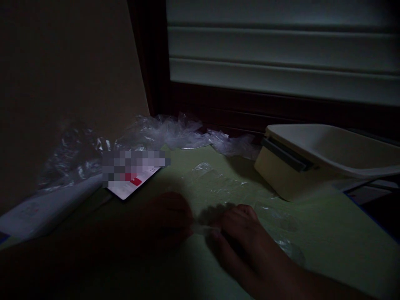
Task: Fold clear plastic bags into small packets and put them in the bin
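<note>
In dim light, my left hand (170, 218) and my right hand (240, 229) are close together over a green table surface (200, 275). A small piece of clear plastic (203, 228) spans the gap between their fingertips, and the fingers of both hands are closed on its ends. My left hand is in deep shadow. Beyond and to the right of my right hand lie thin clear plastic pieces (215, 183), flat on the green surface.
A lit phone or tablet (128, 189) lies behind my left hand. Crumpled clear plastic (162, 131) is heaped along the back, with a white sheet or packet (53, 206) at the left. A cream bin (287, 179) stands at the right, before a slatted panel (275, 50).
</note>
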The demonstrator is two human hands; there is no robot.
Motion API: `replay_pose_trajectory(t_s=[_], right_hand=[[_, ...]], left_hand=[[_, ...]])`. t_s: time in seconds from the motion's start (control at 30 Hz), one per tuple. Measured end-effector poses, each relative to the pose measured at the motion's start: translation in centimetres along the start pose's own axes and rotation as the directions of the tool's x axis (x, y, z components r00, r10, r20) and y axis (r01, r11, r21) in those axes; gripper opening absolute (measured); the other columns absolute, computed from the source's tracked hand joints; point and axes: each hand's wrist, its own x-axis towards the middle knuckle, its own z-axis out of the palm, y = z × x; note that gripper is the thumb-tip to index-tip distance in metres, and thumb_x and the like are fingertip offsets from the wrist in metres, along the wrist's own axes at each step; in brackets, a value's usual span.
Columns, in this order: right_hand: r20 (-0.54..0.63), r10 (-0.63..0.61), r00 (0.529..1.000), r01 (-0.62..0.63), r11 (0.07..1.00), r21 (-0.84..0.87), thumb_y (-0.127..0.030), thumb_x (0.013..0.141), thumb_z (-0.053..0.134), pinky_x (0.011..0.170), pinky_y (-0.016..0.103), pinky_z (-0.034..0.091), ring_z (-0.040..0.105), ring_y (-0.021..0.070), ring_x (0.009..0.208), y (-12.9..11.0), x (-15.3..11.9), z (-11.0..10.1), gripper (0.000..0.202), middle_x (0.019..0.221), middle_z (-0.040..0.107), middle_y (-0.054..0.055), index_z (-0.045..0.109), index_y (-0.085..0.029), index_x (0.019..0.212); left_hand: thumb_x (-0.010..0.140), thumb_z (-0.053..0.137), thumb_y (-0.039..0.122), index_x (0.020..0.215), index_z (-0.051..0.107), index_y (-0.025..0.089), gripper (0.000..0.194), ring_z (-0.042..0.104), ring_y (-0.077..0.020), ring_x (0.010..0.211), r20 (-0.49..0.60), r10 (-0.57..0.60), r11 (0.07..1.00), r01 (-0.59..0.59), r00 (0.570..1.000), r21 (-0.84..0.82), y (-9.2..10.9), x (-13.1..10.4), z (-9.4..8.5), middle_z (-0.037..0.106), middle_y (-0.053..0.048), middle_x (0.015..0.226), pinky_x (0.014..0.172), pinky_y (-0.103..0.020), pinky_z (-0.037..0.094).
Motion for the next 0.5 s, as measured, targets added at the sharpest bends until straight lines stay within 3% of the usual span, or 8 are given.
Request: replay_pose_trajectory(t_s=[0.27, 0.4, 0.5], right_hand=[[-0.086, 0.004, 0.996, -0.004, 1.0, 0.001, -0.019, 0.078, 0.067, 0.073, 0.031, 0.035, 0.057, 0.0158, 0.077, 0.4, -0.31, 0.48, 0.013, 0.08, 0.063, -0.002, 0.056, -0.021, 0.084], [-0.106, -0.005, 0.994, 0.002, 1.0, -0.027, -0.015, 0.081, 0.061, 0.071, 0.03, 0.034, 0.055, 0.0142, 0.072, 0.27, -0.17, 0.47, 0.011, 0.074, 0.06, -0.002, 0.052, -0.02, 0.076], [-0.131, -0.006, 0.991, -0.003, 0.997, -0.071, -0.013, 0.082, 0.054, 0.067, 0.03, 0.033, 0.052, 0.0132, 0.065, 0.16, -0.12, 0.42, 0.016, 0.066, 0.055, -0.003, 0.046, -0.02, 0.069]], left_hand=[[0.098, 0.038, 0.026, 0.079, 0.061, 0.015, 0.033, 0.057, -0.0147, 0.078, -0.013, -0.029, 0.999, 0.028, 0.999, -0.037, 0.2, 0.05, 0.06, 0.063, -0.005, 0.082, 0.073, -0.026, 0.044], [0.095, 0.045, 0.019, 0.08, 0.059, 0.014, 0.021, 0.055, -0.0154, 0.083, 0.006, 0.029, 0.999, -0.028, 1.0, -0.035, -0.23, -0.26, 0.36, 0.062, -0.004, 0.085, 0.076, -0.028, 0.043], [0.094, 0.046, 0.016, 0.082, 0.058, 0.014, 0.016, 0.053, -0.0154, 0.085, 0.056, 0.008, 0.999, -0.006, 0.998, -0.04, -0.32, -0.5, 0.51, 0.06, -0.004, 0.086, 0.077, -0.029, 0.042]])
